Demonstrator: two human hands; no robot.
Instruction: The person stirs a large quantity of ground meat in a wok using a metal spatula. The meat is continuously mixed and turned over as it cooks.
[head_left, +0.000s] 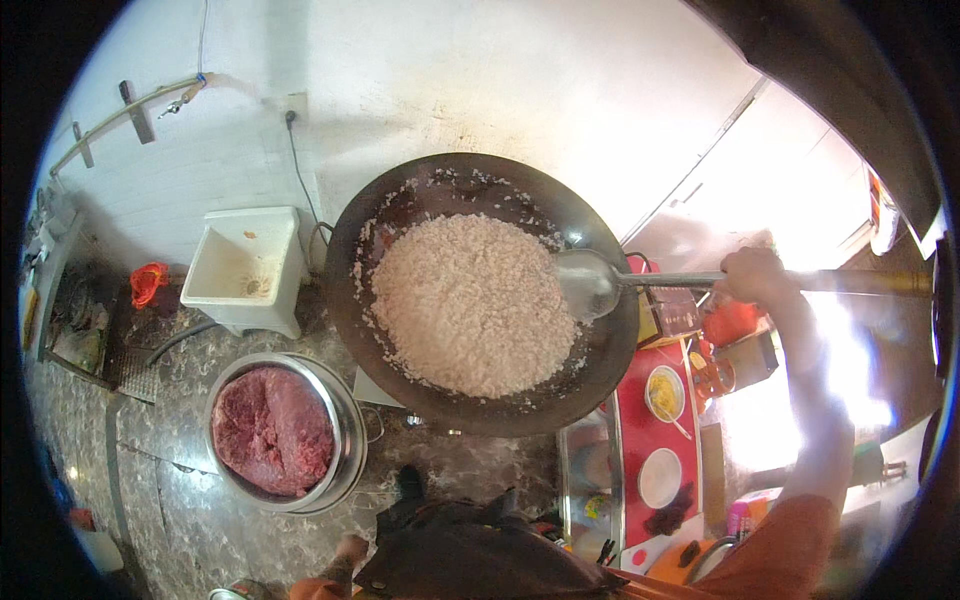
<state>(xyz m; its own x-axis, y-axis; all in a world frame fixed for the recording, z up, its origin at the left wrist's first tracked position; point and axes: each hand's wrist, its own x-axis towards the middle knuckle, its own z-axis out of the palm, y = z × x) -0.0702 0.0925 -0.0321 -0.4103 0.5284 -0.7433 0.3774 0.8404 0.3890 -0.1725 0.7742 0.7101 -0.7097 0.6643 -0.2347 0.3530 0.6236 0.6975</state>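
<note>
My right hand (754, 276) is closed around the long metal shaft of a wok spatula (589, 285), whose end at the right is wooden. The spatula's blade rests at the right edge of a heap of pale, grainy food (472, 307), which may be cooked mince. A large dark wok (480, 420) holds that heap, and crumbs stick to its inner wall. Low in the picture, beside the dark apron (487, 559), my left hand (350, 553) hangs apart from the wok. It is small and partly hidden, so its fingers cannot be made out.
Raw minced meat (274, 435) fills a steel bowl (217, 465) left of the wok. Beyond it stands a white mop sink (225, 300). On the right, a red-topped counter (634, 427) carries a bowl of yellow food (664, 396) and a white bowl (660, 478). A white wall (450, 82) rises behind.
</note>
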